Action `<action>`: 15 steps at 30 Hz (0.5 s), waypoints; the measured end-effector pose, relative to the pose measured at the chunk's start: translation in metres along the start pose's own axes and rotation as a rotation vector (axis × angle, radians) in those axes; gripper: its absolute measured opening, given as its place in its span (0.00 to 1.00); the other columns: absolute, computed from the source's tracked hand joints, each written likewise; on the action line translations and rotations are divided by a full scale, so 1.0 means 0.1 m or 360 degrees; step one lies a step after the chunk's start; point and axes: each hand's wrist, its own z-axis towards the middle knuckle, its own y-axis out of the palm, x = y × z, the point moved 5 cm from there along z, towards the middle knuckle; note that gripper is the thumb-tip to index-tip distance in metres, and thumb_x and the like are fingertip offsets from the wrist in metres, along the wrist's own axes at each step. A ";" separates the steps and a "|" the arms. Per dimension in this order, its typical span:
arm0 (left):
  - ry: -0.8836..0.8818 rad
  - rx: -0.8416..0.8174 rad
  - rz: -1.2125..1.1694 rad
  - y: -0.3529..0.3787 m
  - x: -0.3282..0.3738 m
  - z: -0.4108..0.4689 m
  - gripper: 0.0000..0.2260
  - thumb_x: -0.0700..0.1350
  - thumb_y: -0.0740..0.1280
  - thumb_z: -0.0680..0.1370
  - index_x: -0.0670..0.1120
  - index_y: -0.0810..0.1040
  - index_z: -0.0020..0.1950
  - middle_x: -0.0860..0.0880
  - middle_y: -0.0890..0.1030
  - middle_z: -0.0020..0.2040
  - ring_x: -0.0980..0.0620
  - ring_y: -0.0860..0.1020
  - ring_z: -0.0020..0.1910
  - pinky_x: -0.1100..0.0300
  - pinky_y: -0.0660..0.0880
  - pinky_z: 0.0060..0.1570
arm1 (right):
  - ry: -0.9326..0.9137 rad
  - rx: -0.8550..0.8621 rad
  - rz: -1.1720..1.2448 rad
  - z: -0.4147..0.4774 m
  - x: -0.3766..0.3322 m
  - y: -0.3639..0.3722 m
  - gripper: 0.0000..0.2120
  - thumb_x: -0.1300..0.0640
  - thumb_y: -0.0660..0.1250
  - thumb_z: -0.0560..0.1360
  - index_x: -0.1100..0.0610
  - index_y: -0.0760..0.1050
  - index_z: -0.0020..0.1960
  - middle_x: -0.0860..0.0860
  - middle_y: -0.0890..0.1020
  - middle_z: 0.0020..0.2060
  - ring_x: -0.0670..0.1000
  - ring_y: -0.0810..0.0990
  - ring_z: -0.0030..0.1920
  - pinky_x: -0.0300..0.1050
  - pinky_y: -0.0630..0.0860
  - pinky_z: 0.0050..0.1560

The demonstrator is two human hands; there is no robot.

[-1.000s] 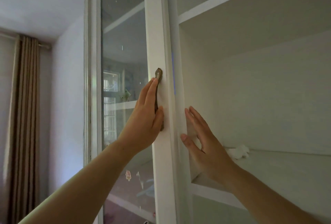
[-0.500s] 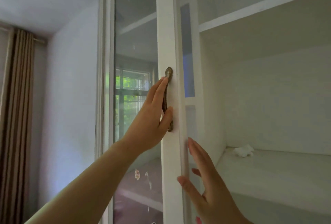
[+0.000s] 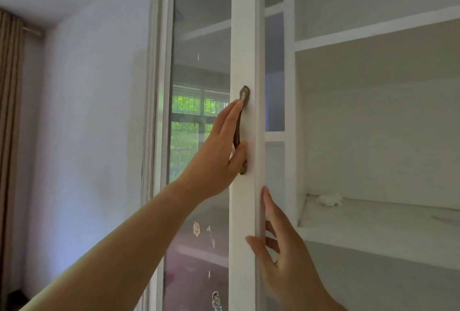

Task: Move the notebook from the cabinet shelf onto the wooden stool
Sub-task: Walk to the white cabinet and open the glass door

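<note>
A white cabinet stands in front of me with its glass door (image 3: 244, 62) swung open. My left hand (image 3: 219, 156) grips the door's brass handle (image 3: 240, 134), fingers wrapped behind it. My right hand (image 3: 286, 256) is lower, fingers apart, touching the door's right edge. The cabinet shelf (image 3: 373, 226) to the right is white and holds only a small crumpled white scrap (image 3: 329, 198) near its back left corner. No notebook and no wooden stool are in view.
A brown curtain (image 3: 10, 136) hangs at the far left beside a pale wall (image 3: 87, 124). The door glass reflects a window with green leaves and carries small stickers (image 3: 196, 228) low down. A higher shelf board (image 3: 373, 32) crosses the cabinet above.
The door has swung further open towards the left of the cabinet opening. My right hand dropped from the shelf area to the door's edge. The view shifted left.
</note>
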 end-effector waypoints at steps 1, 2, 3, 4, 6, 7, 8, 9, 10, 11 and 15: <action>0.0001 -0.0002 -0.0001 -0.03 0.00 -0.01 0.27 0.42 0.57 0.79 0.47 0.49 0.75 0.51 0.53 0.75 0.64 0.57 0.67 0.59 0.64 0.67 | 0.0011 0.0004 0.0010 -0.01 -0.04 0.02 0.33 0.45 0.60 0.73 0.29 0.43 0.68 0.24 0.54 0.68 0.37 0.67 0.65 0.32 0.72 0.58; 0.0003 -0.0003 0.0000 -0.07 0.01 -0.03 0.27 0.42 0.57 0.79 0.47 0.49 0.75 0.51 0.53 0.75 0.63 0.58 0.67 0.58 0.66 0.66 | 0.0026 0.0002 0.0022 -0.02 -0.08 0.04 0.33 0.46 0.60 0.73 0.29 0.43 0.68 0.23 0.54 0.67 0.36 0.66 0.65 0.30 0.71 0.57; 0.0002 -0.0003 -0.0003 -0.11 0.01 -0.05 0.27 0.42 0.57 0.79 0.47 0.49 0.75 0.51 0.54 0.75 0.61 0.59 0.68 0.57 0.66 0.66 | 0.0041 0.0000 0.0031 -0.03 -0.12 0.06 0.33 0.46 0.61 0.73 0.28 0.43 0.67 0.22 0.54 0.66 0.35 0.66 0.65 0.28 0.70 0.56; 0.0000 -0.0001 -0.0010 -0.15 0.01 -0.06 0.27 0.42 0.57 0.79 0.47 0.49 0.75 0.51 0.54 0.75 0.60 0.59 0.69 0.56 0.66 0.66 | 0.0054 -0.0001 0.0037 -0.04 -0.17 0.08 0.34 0.46 0.61 0.72 0.27 0.43 0.67 0.21 0.54 0.65 0.35 0.66 0.65 0.27 0.70 0.55; -0.0008 0.0004 -0.0022 -0.22 0.01 -0.09 0.27 0.41 0.57 0.79 0.47 0.49 0.75 0.51 0.55 0.75 0.58 0.60 0.69 0.53 0.67 0.67 | 0.0085 -0.0003 0.0033 -0.05 -0.25 0.11 0.34 0.45 0.61 0.71 0.26 0.43 0.66 0.21 0.56 0.65 0.38 0.68 0.65 0.30 0.71 0.57; -0.0008 0.0007 -0.0026 -0.25 0.01 -0.11 0.27 0.41 0.57 0.79 0.47 0.49 0.75 0.50 0.55 0.75 0.57 0.60 0.70 0.52 0.67 0.67 | 0.0101 -0.0006 0.0023 -0.07 -0.29 0.13 0.34 0.45 0.61 0.71 0.26 0.43 0.66 0.22 0.57 0.65 0.39 0.69 0.65 0.33 0.72 0.59; -0.0008 0.0008 -0.0028 -0.29 0.00 -0.13 0.27 0.41 0.57 0.79 0.47 0.49 0.75 0.50 0.55 0.75 0.55 0.61 0.70 0.51 0.67 0.66 | 0.0109 -0.0008 0.0012 -0.07 -0.34 0.15 0.34 0.45 0.61 0.71 0.26 0.43 0.65 0.23 0.57 0.65 0.40 0.69 0.65 0.35 0.72 0.60; -0.0009 0.0004 -0.0033 -0.32 0.00 -0.15 0.27 0.42 0.57 0.79 0.48 0.49 0.75 0.51 0.55 0.75 0.53 0.61 0.70 0.50 0.67 0.66 | 0.0109 -0.0009 0.0003 -0.08 -0.39 0.18 0.34 0.44 0.61 0.71 0.25 0.43 0.65 0.23 0.57 0.65 0.40 0.69 0.65 0.36 0.71 0.61; -0.0009 -0.0004 -0.0043 -0.36 0.00 -0.17 0.27 0.42 0.57 0.79 0.48 0.49 0.75 0.51 0.55 0.74 0.51 0.63 0.70 0.49 0.68 0.66 | 0.0107 -0.0007 -0.0008 -0.09 -0.44 0.20 0.34 0.44 0.61 0.71 0.25 0.42 0.65 0.24 0.57 0.66 0.40 0.68 0.66 0.37 0.71 0.61; -0.0009 -0.0013 -0.0059 -0.39 0.00 -0.19 0.27 0.42 0.56 0.79 0.49 0.49 0.75 0.52 0.55 0.74 0.49 0.65 0.69 0.48 0.68 0.65 | 0.0107 -0.0004 -0.0020 -0.10 -0.48 0.22 0.34 0.44 0.60 0.71 0.26 0.42 0.65 0.25 0.57 0.67 0.41 0.68 0.66 0.38 0.71 0.62; -0.0010 -0.0032 -0.0103 -0.51 0.02 -0.25 0.27 0.41 0.56 0.79 0.50 0.48 0.75 0.53 0.55 0.74 0.50 0.64 0.69 0.48 0.68 0.66 | 0.0092 0.0015 -0.0051 -0.13 -0.65 0.31 0.34 0.44 0.60 0.71 0.27 0.43 0.67 0.26 0.57 0.68 0.41 0.67 0.67 0.40 0.71 0.62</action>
